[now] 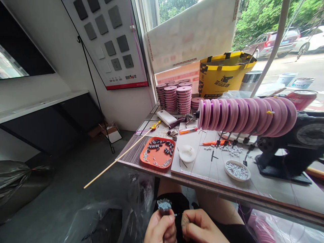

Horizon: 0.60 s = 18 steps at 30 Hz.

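Low in the head view, above my lap, my left hand (162, 227) grips an upright bundle of thin dark pieces (164, 206) with pale blue and bristly ends. Close beside it on the right, my right hand (199, 225) is closed, its fingers curled round a small greyish-tan lump (185, 221) whose kind I cannot make out. A tiny pale blue piece shows in the gap between the hands. Both hands are below the front edge of the table (130, 158), apart from everything on it.
An orange tray (144, 152) holds dark cylinders and small metal parts. Near it are a white dish (187, 153), a bowl of grey beads (226, 170) and a wooden stick (113, 162) overhanging the edge. Pink spools (243, 116) sit on a black machine (286, 152); threads hang down.
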Tool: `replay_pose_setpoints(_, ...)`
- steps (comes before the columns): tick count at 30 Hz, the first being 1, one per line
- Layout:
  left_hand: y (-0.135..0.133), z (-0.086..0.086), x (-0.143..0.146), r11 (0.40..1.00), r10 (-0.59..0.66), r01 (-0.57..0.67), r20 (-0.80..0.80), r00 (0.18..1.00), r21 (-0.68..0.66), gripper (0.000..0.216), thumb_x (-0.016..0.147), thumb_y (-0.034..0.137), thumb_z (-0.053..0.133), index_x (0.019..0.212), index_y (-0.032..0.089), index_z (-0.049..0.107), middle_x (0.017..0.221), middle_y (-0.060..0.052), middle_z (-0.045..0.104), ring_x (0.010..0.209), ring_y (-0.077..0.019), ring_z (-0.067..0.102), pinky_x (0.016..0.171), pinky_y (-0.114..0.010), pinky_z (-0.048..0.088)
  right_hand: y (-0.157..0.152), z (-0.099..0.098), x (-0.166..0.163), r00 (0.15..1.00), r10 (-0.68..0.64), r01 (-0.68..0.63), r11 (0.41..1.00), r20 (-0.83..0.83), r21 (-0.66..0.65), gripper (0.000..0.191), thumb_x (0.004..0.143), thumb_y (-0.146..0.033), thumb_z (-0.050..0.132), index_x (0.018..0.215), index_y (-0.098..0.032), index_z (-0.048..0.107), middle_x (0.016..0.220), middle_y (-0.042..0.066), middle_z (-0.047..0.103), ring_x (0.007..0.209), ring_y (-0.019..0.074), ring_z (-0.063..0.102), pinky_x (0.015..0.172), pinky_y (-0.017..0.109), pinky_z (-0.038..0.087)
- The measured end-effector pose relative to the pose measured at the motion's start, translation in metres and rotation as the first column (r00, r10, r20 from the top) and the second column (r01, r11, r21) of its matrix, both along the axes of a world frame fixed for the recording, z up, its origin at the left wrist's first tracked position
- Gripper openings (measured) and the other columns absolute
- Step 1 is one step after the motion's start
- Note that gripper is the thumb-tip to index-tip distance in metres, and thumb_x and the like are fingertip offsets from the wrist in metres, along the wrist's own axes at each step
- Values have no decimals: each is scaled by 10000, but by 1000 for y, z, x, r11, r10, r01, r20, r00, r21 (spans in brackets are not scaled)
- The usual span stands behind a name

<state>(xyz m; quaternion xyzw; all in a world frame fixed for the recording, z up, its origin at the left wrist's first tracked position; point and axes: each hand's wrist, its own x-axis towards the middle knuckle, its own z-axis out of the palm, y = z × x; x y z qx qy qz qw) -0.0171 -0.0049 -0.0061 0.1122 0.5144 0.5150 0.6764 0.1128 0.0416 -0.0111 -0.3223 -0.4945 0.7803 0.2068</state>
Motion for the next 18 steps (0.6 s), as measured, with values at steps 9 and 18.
replay_pose_setpoints(9, -1, -1, -4, 997, -71, 72, -23, 997, 12, 359, 555, 391, 773, 646, 171, 505, 381, 136, 306, 352, -4, 133, 412, -170, 71, 2, -1, 8, 980, -189, 176, 968, 64, 178, 283, 632, -450, 475, 542, -206, 364, 539, -45, 312, 557, 116, 276, 537, 248, 246)
replay_pose_setpoints(18, -2, 1, -3, 1000, -1, 1, -73, 997, 8, 397, 488, 421, 813, 627, 167, 542, 380, 139, 276, 355, -2, 128, 394, -162, 74, 2, -2, 11, 972, -217, 187, 949, 93, 255, 347, 676, -518, 464, 572, -204, 359, 569, -38, 310, 575, 126, 287, 552, 254, 268)
